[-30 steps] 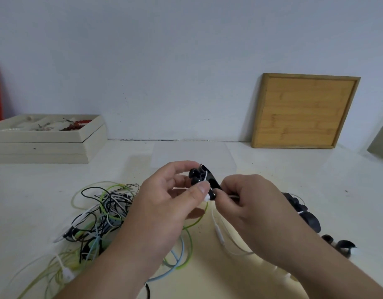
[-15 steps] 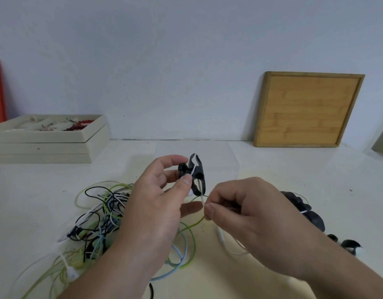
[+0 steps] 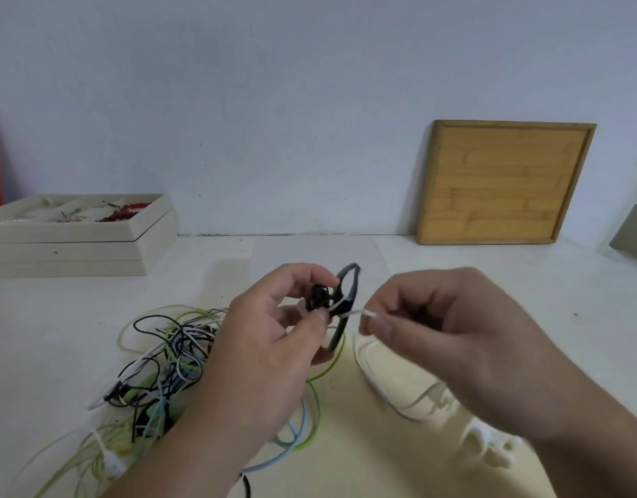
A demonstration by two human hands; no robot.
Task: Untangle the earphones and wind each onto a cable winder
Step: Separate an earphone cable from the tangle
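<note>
Held up over the white table, just right of the tangled heap of black, white, green and pale blue earphone cords: a small black plastic cable winder, pinched between thumb and curled fingers of the left hand. Just right of the winder, the right hand, fingers curled, pinching a thin white earphone cord between thumb and forefinger. Cord running short and fairly taut from the winder to these fingertips; the rest hanging down in a loose white loop onto the table below the right hand. Judged step: laying a turn of the white cord around the winder. To do it well: keep a light, even pull, bring the cord around the body of the winder and not over its edge, place each turn close beside the one before. Better to turn the winder only a little and let the right hand feed slack, so that the loop does not catch on the heap at left. Winding only begun, it seems; the heap not yet sorted.
</note>
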